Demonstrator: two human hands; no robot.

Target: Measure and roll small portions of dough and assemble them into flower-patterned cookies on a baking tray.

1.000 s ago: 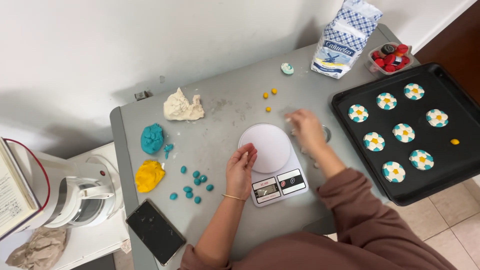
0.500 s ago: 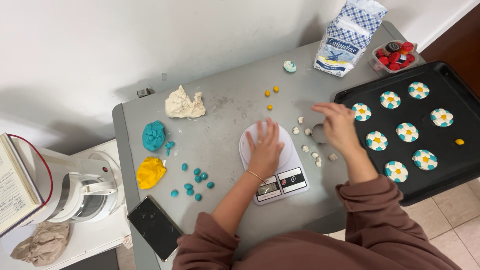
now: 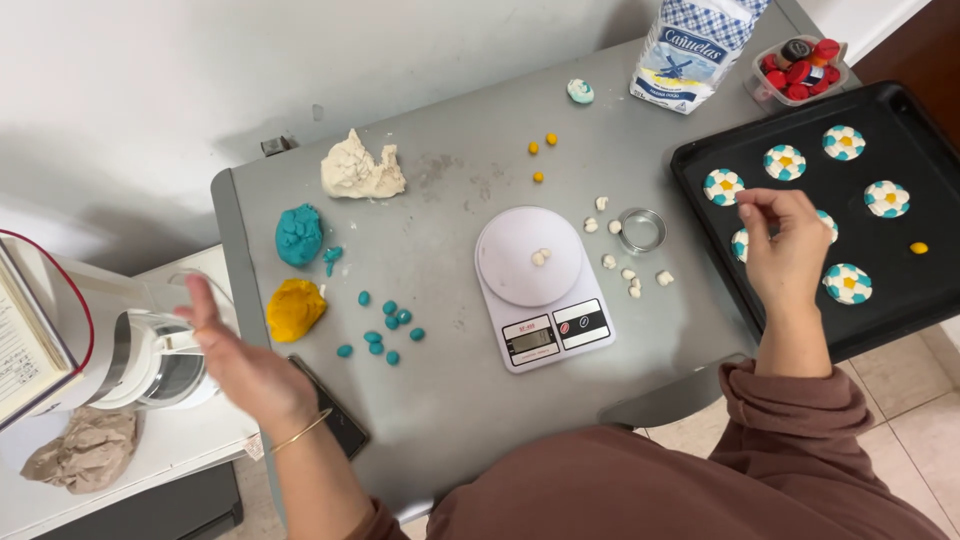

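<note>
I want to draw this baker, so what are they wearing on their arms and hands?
Both hands are bare, with no gloves. The left hand has a thin gold-coloured bangle round its wrist. The right hand shows no ring or bracelet. The sleeves are soft, brownish-mauve cloth, bunched up in folds on the forearms.

We are looking at a home kitchen: dough lumps [image 3: 362, 170] are sitting by a kitchen scale [image 3: 540, 285], flour bag [image 3: 692, 50], baking tray [image 3: 900, 300] and stand mixer [image 3: 140, 355].
</note>
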